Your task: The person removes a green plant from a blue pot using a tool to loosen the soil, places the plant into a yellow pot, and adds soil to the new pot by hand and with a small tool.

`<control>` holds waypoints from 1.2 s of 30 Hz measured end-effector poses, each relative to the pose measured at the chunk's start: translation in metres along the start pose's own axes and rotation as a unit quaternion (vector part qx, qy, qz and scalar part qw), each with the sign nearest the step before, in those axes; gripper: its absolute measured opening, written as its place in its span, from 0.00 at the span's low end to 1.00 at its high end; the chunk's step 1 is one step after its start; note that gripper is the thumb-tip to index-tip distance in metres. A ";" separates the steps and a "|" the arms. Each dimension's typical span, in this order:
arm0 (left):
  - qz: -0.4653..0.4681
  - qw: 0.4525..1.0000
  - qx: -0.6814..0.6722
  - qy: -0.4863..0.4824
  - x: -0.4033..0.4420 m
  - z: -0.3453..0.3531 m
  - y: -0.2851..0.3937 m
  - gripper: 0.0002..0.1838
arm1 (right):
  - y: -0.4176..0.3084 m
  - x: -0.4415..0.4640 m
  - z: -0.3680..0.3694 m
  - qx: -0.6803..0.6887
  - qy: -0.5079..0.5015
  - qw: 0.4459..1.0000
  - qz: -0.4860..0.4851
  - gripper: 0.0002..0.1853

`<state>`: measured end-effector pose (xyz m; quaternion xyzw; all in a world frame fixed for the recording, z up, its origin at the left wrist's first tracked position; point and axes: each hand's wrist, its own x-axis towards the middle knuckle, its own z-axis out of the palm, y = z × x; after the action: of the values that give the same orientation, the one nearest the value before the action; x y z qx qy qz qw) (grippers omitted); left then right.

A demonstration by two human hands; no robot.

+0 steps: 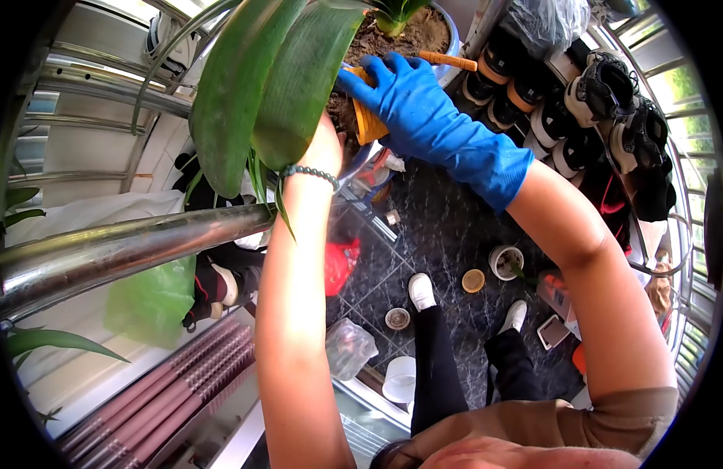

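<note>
My right hand [396, 98], in a blue rubber glove, has its fingers wrapped round a yellow-orange ribbed container [369, 117] over the soil. The container is tilted at the rim of a blue-edged pot [453, 35] of brown soil [408, 43]. An orange handle [449, 60] sticks out beyond the glove. My bare left hand [327, 144], with a beaded bracelet at the wrist, is at the pot's near left side; its fingers are hidden behind a broad green leaf [299, 86]. A green shoot [391, 22] stands in the soil.
A thick metal rail [135, 246] runs along the left. Shoes [603, 90] fill a rack at the right. On the dark tiled floor [455, 227] are a small pot [506, 262], a white tub [400, 379], a red bag [340, 266] and a phone [553, 331].
</note>
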<state>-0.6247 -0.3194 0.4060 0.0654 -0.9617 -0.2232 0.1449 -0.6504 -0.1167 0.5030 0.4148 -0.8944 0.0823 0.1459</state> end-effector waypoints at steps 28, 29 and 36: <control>-0.267 0.224 -0.935 -0.072 -0.196 0.060 0.102 0.33 | -0.001 -0.132 0.026 0.655 0.115 0.713 0.221 0.69; -0.230 0.223 -0.942 -0.105 -0.190 0.047 0.116 0.36 | -0.012 -0.141 0.008 0.694 0.093 0.665 0.258 0.69; -0.320 0.392 -0.862 -0.022 -0.240 0.077 0.136 0.35 | -0.044 -0.212 0.015 0.679 0.004 0.719 0.152 0.72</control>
<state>-0.4291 -0.1210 0.3409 0.2041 -0.1670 -0.9644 0.0209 -0.4892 0.0034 0.4204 0.2609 -0.6494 0.6898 -0.1857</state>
